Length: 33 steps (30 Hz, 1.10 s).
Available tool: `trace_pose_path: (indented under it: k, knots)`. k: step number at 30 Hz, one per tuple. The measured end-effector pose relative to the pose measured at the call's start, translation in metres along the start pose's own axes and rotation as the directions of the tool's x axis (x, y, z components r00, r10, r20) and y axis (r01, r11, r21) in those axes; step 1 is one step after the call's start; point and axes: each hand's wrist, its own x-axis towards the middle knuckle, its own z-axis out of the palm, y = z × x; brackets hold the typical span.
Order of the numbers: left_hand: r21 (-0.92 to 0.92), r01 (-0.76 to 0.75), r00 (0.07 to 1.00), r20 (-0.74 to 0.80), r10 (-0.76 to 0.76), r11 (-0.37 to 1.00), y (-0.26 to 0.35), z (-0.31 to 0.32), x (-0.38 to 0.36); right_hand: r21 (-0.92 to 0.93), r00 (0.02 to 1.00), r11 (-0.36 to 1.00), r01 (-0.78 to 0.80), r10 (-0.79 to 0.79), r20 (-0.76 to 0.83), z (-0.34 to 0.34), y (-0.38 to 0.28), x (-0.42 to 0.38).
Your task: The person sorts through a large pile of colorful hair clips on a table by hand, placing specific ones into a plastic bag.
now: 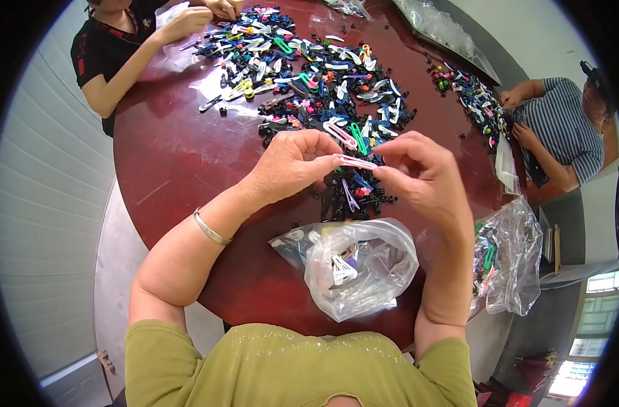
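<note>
Hands (289, 166) gripping a pale pink clip (356, 162) by its ends, glossy red-brown table (170, 169), white ridged wall (42, 183), bright window (602, 308).

This looks like a small informal workroom, perhaps set up in a home; which of the two cannot be told. The large dark-red desk (167, 163) carries a sprawling heap of hair clips (336, 66) across its middle and a smaller pile (482, 108) along its right side. A clear plastic bag (397, 264) lies at the desk's near edge. One person (116, 51) works at its far left, another (567, 122) at its right; a window (597, 322) shows beyond its near right.
</note>
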Motion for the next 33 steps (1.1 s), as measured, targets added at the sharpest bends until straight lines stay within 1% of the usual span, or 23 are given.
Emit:
trace_pose_path:
  k: [1, 4, 6, 7, 8, 9, 10, 11, 12, 13, 14, 15, 16, 17, 18, 19, 20, 21, 23, 26, 29, 31, 33]
  knots:
    - [0.007, 0.003, 1.0, 0.008, -0.003, 1.0, 0.001, -0.001, 0.0, -0.083, 1.0, 0.996, 0.023, -0.024, -0.012, 0.003, 0.005, 0.002]
    - [0.017, 0.016, 1.0, 0.022, -0.016, 1.0, 0.001, -0.003, 0.0, -0.107, 0.996, 0.991, 0.077, -0.071, 0.062, 0.009, 0.015, 0.005]
    - [0.022, 0.018, 1.0, 0.025, -0.018, 1.0, 0.003, -0.001, -0.001, -0.085, 0.998, 0.995, 0.048, -0.045, 0.037, 0.01, 0.017, 0.006]
    - [0.009, -0.004, 1.0, -0.002, 0.004, 1.0, 0.005, -0.001, -0.001, -0.073, 0.999, 0.997, 0.035, -0.033, 0.024, 0.011, 0.018, 0.006]
    - [-0.003, -0.026, 0.999, -0.031, 0.026, 1.0, 0.007, -0.001, -0.001, -0.06, 0.998, 0.996, 0.06, -0.062, -0.029, 0.011, 0.016, 0.005]
    - [-0.014, -0.049, 0.997, -0.061, 0.048, 0.999, 0.007, -0.001, -0.002, 0.003, 0.999, 1.0, 0.03, -0.03, -0.045, 0.008, 0.011, 0.004]
    - [0.053, -0.101, 0.984, -0.143, 0.107, 0.993, 0.007, -0.002, -0.001, 0.064, 0.998, 0.998, 0.003, 0.001, -0.057, 0.002, 0.0, 0.001]
    - [0.255, -0.159, 0.962, -0.178, 0.208, 0.954, 0.005, -0.005, 0.001, 0.126, 0.997, 0.992, -0.023, 0.032, -0.066, -0.005, -0.012, -0.002]
    - [0.449, -0.197, 0.931, -0.192, 0.309, 0.872, 0.001, -0.011, 0.004, 0.098, 0.996, 0.992, 0.077, -0.073, -0.044, -0.012, -0.023, -0.007]
    - [0.625, -0.212, 0.895, -0.184, 0.406, 0.751, -0.002, -0.016, 0.005, 0.131, 0.988, 0.981, 0.146, -0.151, 0.034, -0.022, -0.025, -0.011]
    - [0.758, -0.254, 0.849, -0.123, 0.514, 0.601, -0.003, -0.019, 0.005, 0.19, 0.972, 0.966, 0.177, -0.202, 0.122, -0.027, -0.032, -0.014]
    - [0.804, -0.237, 0.861, -0.085, 0.501, 0.544, -0.005, -0.02, 0.004, 0.251, 0.945, 0.947, 0.202, -0.256, 0.203, -0.03, -0.04, -0.018]
    - [0.846, -0.225, 0.873, -0.045, 0.486, 0.483, -0.009, -0.02, 0.003, 0.253, 0.945, 0.961, 0.108, -0.178, 0.274, -0.029, -0.047, -0.022]
    - [0.882, -0.218, 0.884, -0.002, 0.467, 0.418, -0.012, -0.02, 0.003, 0.177, 0.908, 0.975, 0.134, -0.193, 0.371, -0.03, -0.048, -0.02]
    - [0.867, -0.219, 0.903, 0.006, 0.429, 0.449, -0.014, -0.017, 0.002, 0.127, 0.929, 0.979, 0.161, -0.194, 0.315, -0.026, -0.044, -0.017]
    - [0.874, -0.222, 0.906, 0.022, 0.422, 0.432, -0.014, -0.015, 0.0, 0.075, 0.946, 0.98, 0.184, -0.197, 0.257, -0.018, -0.039, -0.015]
    - [0.881, -0.225, 0.909, 0.036, 0.416, 0.416, -0.012, -0.013, -0.002, 0.119, 0.981, 0.983, -0.141, 0.122, 0.15, -0.009, -0.039, -0.016]
    - [0.889, -0.227, 0.911, 0.05, 0.409, 0.398, -0.009, -0.012, -0.003, -0.073, 0.998, 0.996, 0.052, -0.049, 0.039, -0.002, -0.023, -0.006]
    - [0.907, -0.201, 0.925, 0.051, 0.376, 0.37, -0.005, -0.011, -0.004, -0.182, 0.996, 0.98, -0.083, 0.087, 0.018, 0.007, 0.006, 0.002]
    - [0.92, -0.2, 0.92, 0.059, 0.387, 0.336, -0.007, -0.012, -0.005, -0.301, 0.986, 0.949, -0.095, 0.132, 0.105, 0.014, 0.026, 0.005]
    - [0.917, -0.223, 0.903, 0.067, 0.424, 0.331, -0.011, -0.013, -0.004, -0.326, 0.982, 0.942, -0.086, 0.135, 0.131, 0.027, 0.027, 0.005]
    - [0.911, -0.229, 0.901, 0.065, 0.428, 0.342, -0.01, -0.012, -0.003, -0.384, 0.985, 0.922, -0.052, 0.109, 0.13, 0.034, 0.028, 0.005]
    - [0.905, -0.21, 0.917, 0.051, 0.395, 0.371, -0.007, -0.011, -0.003, -0.426, 0.989, 0.904, -0.031, 0.089, 0.116, 0.038, 0.026, 0.005]
